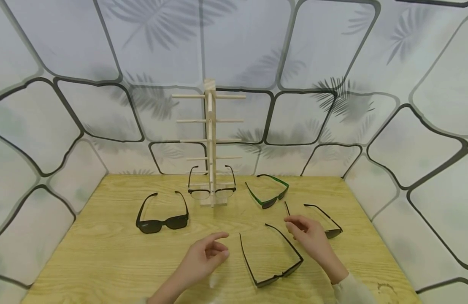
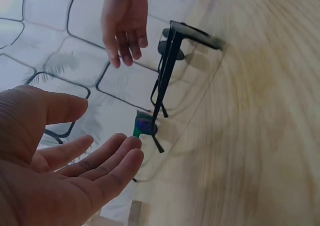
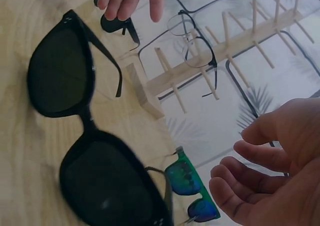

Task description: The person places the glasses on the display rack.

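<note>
My left hand hovers over the table left of a pair of black sunglasses, fingers loosely bent with nothing in them. Those sunglasses lie between my hands with their temples spread. My right hand, also holding nothing, overlaps another pair of dark sunglasses in the head view and hides part of them. Seen from the left wrist, the left fingers are spread apart from the thumb. In the right wrist view the black sunglasses loom large, and the right hand is relaxed and bare.
A wooden eyewear stand with several pegs rises at the back, clear-lensed glasses on its lowest part. Green-framed sunglasses lie right of it, thick black sunglasses to its left. Patterned cloth walls surround the wooden table.
</note>
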The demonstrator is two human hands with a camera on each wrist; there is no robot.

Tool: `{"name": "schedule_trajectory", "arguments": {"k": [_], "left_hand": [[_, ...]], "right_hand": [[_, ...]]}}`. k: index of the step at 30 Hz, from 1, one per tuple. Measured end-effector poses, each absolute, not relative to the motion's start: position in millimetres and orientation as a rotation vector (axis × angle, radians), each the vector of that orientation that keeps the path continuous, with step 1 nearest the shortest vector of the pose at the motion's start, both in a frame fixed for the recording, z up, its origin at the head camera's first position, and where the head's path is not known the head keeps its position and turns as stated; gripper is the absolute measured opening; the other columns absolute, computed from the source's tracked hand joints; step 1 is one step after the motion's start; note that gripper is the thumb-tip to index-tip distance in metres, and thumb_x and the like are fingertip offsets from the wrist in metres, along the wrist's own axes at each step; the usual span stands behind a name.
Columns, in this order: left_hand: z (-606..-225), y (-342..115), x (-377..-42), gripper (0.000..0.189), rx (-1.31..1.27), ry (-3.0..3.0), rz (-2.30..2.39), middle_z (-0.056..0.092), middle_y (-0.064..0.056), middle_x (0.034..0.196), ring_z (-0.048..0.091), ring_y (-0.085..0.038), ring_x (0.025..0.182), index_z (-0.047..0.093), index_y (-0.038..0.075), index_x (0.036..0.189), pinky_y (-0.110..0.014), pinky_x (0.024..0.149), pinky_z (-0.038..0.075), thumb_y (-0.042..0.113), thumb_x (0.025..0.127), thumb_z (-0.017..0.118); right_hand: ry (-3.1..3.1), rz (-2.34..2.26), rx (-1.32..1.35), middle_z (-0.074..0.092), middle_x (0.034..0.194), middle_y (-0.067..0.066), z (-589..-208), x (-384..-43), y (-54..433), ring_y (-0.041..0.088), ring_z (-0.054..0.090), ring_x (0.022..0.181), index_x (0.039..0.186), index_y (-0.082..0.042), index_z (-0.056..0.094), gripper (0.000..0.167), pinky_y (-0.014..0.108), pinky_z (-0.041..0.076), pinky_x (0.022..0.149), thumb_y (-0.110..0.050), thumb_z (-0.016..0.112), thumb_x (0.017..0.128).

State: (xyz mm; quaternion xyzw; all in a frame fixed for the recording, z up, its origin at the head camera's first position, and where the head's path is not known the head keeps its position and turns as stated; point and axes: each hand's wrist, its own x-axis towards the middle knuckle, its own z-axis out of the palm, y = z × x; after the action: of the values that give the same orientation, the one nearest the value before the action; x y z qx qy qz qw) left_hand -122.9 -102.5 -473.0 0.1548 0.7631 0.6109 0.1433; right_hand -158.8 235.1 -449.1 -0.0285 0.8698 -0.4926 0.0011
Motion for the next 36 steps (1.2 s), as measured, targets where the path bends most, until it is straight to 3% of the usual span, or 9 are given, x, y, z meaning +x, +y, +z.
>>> {"name": "schedule_trajectory", "arguments": {"k": [9, 14, 22, 31, 36], "left_hand": [[-483.1, -81.9, -111.5, 0.051, 0.476, 2.132, 1.691, 0.075, -0.011, 0.112, 0.073, -0.011, 0.091, 0.057, 0.004, 0.150, -0.021, 0.076, 0.058, 0.022, 0.104, 0.069], [-487.9, -71.8, -107.0, 0.050, 0.468, 2.074, 1.693, 0.076, -0.008, 0.107, 0.073, -0.014, 0.089, 0.057, 0.003, 0.150, -0.021, 0.072, 0.056, 0.019, 0.103, 0.070], [-495.3, -57.5, -102.2, 0.049, 0.474, 2.049, 1.639, 0.075, -0.007, 0.106, 0.071, -0.011, 0.091, 0.058, 0.004, 0.148, -0.030, 0.080, 0.060, 0.013, 0.102, 0.070], [-504.2, -52.9, -104.4, 0.053, 0.523, 1.991, 1.575, 0.073, 0.005, 0.105, 0.071, -0.007, 0.093, 0.058, 0.003, 0.148, -0.028, 0.083, 0.060, 0.031, 0.104, 0.069], [-502.4, -49.1, -102.5, 0.050, 0.500, 1.958, 1.586, 0.072, 0.002, 0.104, 0.073, -0.011, 0.094, 0.059, 0.001, 0.145, -0.032, 0.084, 0.062, 0.025, 0.103, 0.070]], "right_hand": [[2.714, -1.490, 0.033, 0.076, 0.120, 0.018, -460.9, -137.9, 245.6, 0.017, 0.072, 0.090, 0.125, -0.001, 0.074, 0.027, 0.027, 0.060, 0.072, -0.018, 0.068, 0.104], [2.743, -1.456, 0.068, 0.077, 0.121, 0.014, -469.3, -131.4, 251.1, 0.007, 0.070, 0.092, 0.125, -0.004, 0.075, 0.026, 0.023, 0.057, 0.072, -0.017, 0.070, 0.103], [2.763, -1.406, 0.046, 0.077, 0.124, 0.011, -479.5, -124.7, 257.1, 0.004, 0.069, 0.095, 0.122, -0.007, 0.077, 0.023, 0.023, 0.055, 0.074, -0.016, 0.071, 0.101], [2.672, -1.460, 0.022, 0.077, 0.120, 0.014, -486.4, -120.2, 260.9, 0.007, 0.068, 0.084, 0.124, -0.005, 0.076, 0.026, 0.025, 0.056, 0.067, -0.017, 0.070, 0.102], [2.651, -1.464, -0.015, 0.077, 0.120, 0.016, -489.0, -120.0, 264.0, 0.005, 0.066, 0.082, 0.125, -0.003, 0.075, 0.027, 0.024, 0.055, 0.065, -0.016, 0.069, 0.103]]}}
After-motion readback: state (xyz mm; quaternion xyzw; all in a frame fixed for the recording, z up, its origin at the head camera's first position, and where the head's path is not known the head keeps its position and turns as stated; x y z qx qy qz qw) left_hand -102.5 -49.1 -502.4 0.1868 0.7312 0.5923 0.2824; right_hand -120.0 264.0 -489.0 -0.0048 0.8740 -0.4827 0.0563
